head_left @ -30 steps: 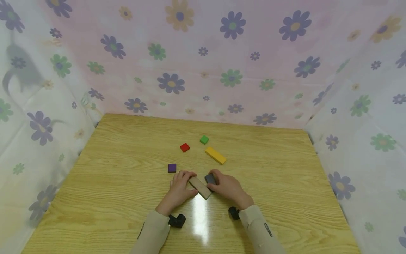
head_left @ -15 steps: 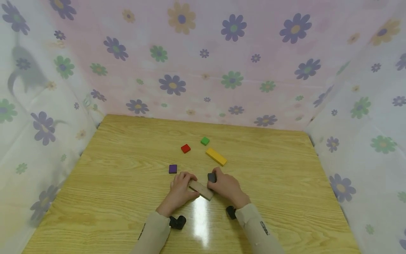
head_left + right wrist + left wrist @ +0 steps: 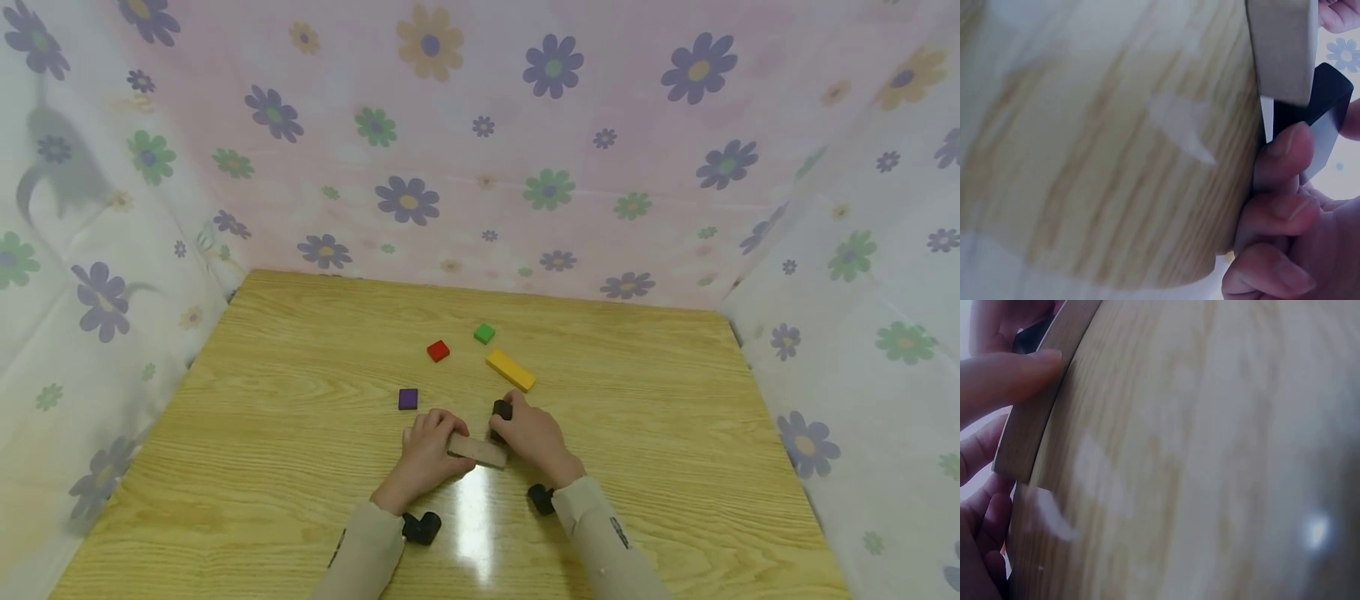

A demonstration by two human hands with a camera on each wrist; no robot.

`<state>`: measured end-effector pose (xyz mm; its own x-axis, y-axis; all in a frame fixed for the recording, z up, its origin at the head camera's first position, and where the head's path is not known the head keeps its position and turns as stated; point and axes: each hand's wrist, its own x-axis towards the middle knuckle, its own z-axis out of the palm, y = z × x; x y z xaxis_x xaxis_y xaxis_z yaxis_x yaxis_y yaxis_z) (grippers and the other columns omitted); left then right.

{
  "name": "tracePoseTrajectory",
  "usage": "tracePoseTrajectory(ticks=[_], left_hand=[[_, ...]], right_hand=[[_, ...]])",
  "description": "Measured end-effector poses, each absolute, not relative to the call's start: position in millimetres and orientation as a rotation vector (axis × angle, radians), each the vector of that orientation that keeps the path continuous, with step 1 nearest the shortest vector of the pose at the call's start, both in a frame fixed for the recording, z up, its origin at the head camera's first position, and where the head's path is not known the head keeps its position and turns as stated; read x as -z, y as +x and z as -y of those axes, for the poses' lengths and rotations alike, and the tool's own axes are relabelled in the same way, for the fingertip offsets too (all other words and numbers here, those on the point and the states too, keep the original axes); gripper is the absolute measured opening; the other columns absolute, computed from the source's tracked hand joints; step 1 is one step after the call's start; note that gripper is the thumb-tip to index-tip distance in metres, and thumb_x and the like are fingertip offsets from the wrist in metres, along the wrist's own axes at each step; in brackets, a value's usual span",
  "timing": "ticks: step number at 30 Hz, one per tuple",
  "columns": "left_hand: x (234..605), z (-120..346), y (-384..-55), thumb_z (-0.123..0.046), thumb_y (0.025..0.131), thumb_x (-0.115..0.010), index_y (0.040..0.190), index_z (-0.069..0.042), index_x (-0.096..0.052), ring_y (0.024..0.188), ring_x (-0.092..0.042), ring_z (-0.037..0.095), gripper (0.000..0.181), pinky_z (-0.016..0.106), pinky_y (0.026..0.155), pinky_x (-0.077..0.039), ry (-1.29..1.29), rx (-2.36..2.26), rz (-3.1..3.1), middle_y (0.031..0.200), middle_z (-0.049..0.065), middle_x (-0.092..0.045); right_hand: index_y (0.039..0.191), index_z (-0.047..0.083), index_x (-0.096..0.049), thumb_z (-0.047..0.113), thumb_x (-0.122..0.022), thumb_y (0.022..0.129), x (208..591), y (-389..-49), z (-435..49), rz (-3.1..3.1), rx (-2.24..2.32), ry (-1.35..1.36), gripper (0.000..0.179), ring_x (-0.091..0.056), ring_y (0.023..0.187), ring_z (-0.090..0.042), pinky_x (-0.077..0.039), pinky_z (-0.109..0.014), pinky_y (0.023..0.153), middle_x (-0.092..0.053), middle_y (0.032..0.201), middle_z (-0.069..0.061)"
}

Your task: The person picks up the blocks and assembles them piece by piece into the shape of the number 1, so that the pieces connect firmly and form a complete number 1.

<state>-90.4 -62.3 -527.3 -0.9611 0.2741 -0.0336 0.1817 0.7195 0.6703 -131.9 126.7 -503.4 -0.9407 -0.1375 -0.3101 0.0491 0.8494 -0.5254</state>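
Observation:
In the head view my left hand (image 3: 427,457) grips a plain wooden block (image 3: 480,451) between thumb and fingers, low over the table. The left wrist view shows the thumb laid along the side of that wooden block (image 3: 1025,440). My right hand (image 3: 538,440) pinches a dark grey block (image 3: 501,410), which stands tipped up near the wooden block's right end. From the right wrist, the dark block (image 3: 1330,87) sits just past the end of the wooden block (image 3: 1284,47) and is partly covered by curled fingers.
Beyond the hands on the wooden table (image 3: 300,367) lie a purple square block (image 3: 408,399), a red one (image 3: 438,351), a green one (image 3: 484,333) and a long yellow block (image 3: 512,370). A flowered curtain (image 3: 480,167) borders the table's back and sides.
The wooden block has turned so it lies more crosswise, its side face now showing. The dark block has been tipped up, and the right hand has shifted slightly left and away from me.

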Motion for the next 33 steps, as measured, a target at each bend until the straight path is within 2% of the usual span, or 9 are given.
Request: tracePoseTrajectory(ticks=[5, 16, 26, 33], left_hand=[[527.3, 61.2, -91.3, -0.042, 0.067, -0.074, 0.089, -0.027, -0.052, 0.095, -0.035, 0.019, 0.035, 0.036, 0.072, -0.021, 0.351, -1.053, -2.802, 0.105, -0.007, -0.042], [528.3, 60.7, -94.4, -0.039, 0.073, -0.071, 0.098, -0.029, -0.055, 0.098, -0.035, 0.018, 0.031, 0.035, 0.071, -0.021, 0.401, -1.068, -2.777, 0.107, -0.007, -0.043], [528.0, 58.7, -96.8, -0.043, 0.075, -0.068, 0.099, -0.029, -0.055, 0.1, -0.034, 0.018, 0.031, 0.036, 0.072, -0.02, 0.383, -1.073, -2.764, 0.106, -0.009, -0.043], [526.8, 60.0, -96.8, -0.043, 0.075, -0.068, 0.099, -0.028, -0.055, 0.097, -0.033, 0.018, 0.031, 0.035, 0.07, -0.019, 0.358, -1.057, -2.769, 0.102, -0.009, -0.043]], right_hand=[[0.118, 0.015, -0.044, 0.039, -0.047, 0.079, 501.1, -134.4, -123.2, -2.7, 0.783, -0.073, 0.046, -0.05, 0.065, -0.019, -0.038, -0.031, 0.056, -0.059, 0.087, -0.007], [0.12, 0.014, -0.045, 0.04, -0.046, 0.08, 502.2, -141.7, -119.8, -2.702, 0.787, -0.076, 0.047, -0.051, 0.071, -0.02, -0.04, -0.033, 0.062, -0.059, 0.096, -0.009], [0.119, 0.015, -0.045, 0.039, -0.048, 0.079, 506.8, -144.2, -115.7, -2.717, 0.796, -0.099, 0.046, -0.05, 0.064, -0.02, -0.037, -0.031, 0.056, -0.06, 0.095, -0.008], [0.117, 0.015, -0.044, 0.039, -0.048, 0.079, 508.2, -144.4, -110.8, -2.73, 0.769, -0.108, 0.046, -0.05, 0.065, -0.021, -0.037, -0.031, 0.056, -0.059, 0.089, -0.007]])
